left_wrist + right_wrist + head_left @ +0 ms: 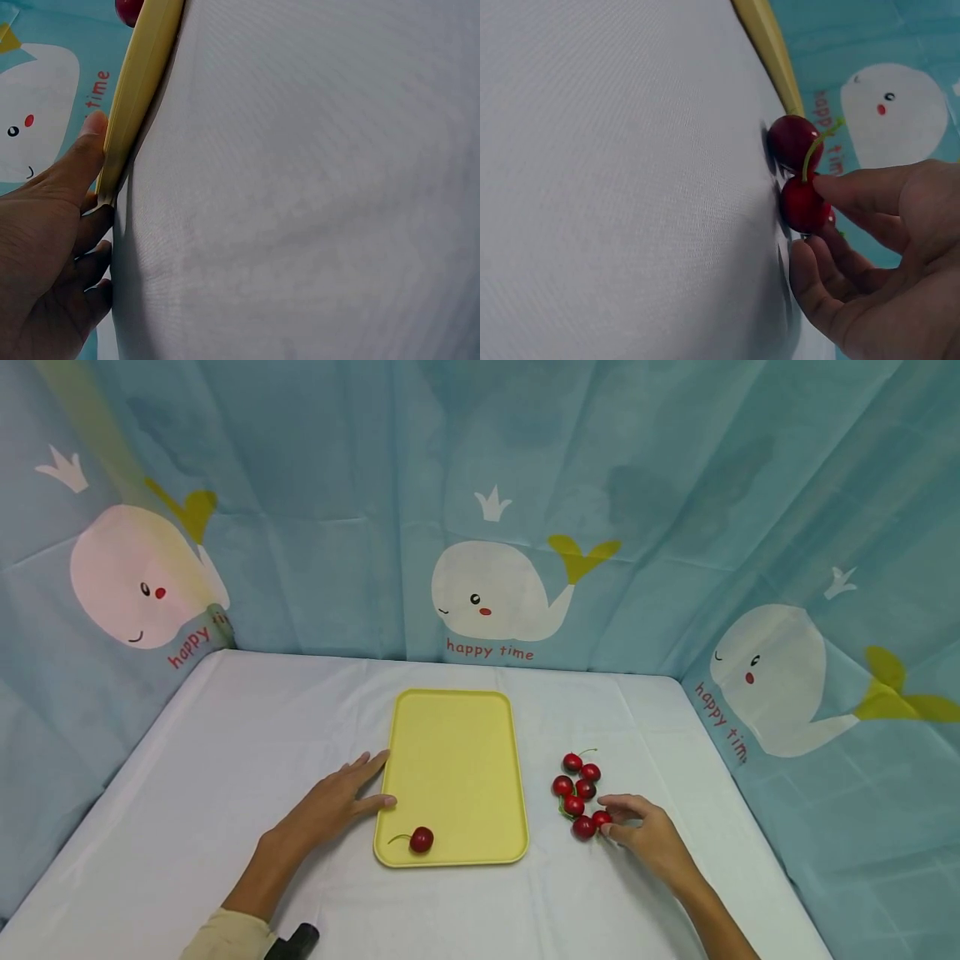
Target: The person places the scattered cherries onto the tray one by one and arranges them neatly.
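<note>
A yellow rectangular tray (457, 760) lies on the white cloth, with one stemmed dark red cherry (422, 839) in its near left corner. My left hand (330, 802) touches the tray's left edge, fingers extended and thumb on the rim; the left wrist view shows that thumb (90, 139) against the yellow side. To the right of the tray lies a loose cluster of red cherries (573, 806). At its near right end my right hand (652, 839) has thumb and fingers bent around a green-stemmed cherry (804, 204). A darker cherry (793, 142) sits right beside it.
White cloth (187, 777) covers the table. Blue curtains (322, 527) printed with whales stand at the back and along both sides. A black strap piece (296, 941) shows at the left wrist, by a beige sleeve (228, 935).
</note>
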Demonstrator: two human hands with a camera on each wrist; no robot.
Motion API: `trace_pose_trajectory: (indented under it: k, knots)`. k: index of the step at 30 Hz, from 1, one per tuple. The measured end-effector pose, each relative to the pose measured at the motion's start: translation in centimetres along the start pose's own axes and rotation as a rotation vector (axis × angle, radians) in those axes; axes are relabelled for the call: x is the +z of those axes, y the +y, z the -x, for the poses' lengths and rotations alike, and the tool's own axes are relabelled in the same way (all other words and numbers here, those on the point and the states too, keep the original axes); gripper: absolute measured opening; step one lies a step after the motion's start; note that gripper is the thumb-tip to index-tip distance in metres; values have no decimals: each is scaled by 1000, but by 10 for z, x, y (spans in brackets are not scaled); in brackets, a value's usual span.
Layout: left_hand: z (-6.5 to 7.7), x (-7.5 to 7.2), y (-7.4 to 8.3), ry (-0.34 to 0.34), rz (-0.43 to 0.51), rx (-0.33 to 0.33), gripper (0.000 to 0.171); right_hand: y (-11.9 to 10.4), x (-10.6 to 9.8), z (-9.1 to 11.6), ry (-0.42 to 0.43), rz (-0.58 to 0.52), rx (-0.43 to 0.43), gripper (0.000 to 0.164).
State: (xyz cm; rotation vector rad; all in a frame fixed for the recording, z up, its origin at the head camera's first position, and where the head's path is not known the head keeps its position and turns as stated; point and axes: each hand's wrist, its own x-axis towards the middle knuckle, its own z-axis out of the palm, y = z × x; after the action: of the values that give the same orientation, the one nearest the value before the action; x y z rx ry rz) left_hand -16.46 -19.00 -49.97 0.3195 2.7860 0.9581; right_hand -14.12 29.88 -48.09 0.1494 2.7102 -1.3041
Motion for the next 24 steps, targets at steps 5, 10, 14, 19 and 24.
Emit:
trace_pose_trajectory:
  k: [5, 10, 14, 19, 24]
  knots:
    - [0, 0, 0, -3, -3, 3, 90, 1, 1, 0, -5, 40, 12, 36]
    - [-1, 1, 0, -8, -4, 3, 90, 1, 1, 2, -18, 50, 23, 35]
    - [-1, 1, 0, -10, -4, -5, 90, 3, 1, 3, -21, 57, 22, 35]
    - [0, 0, 1, -6, -2, -12, 89, 5, 0, 4, -36, 43, 31, 41]
    - [1, -2, 4, -2, 10, -12, 88, 3, -2, 6, -39, 12, 51, 40]
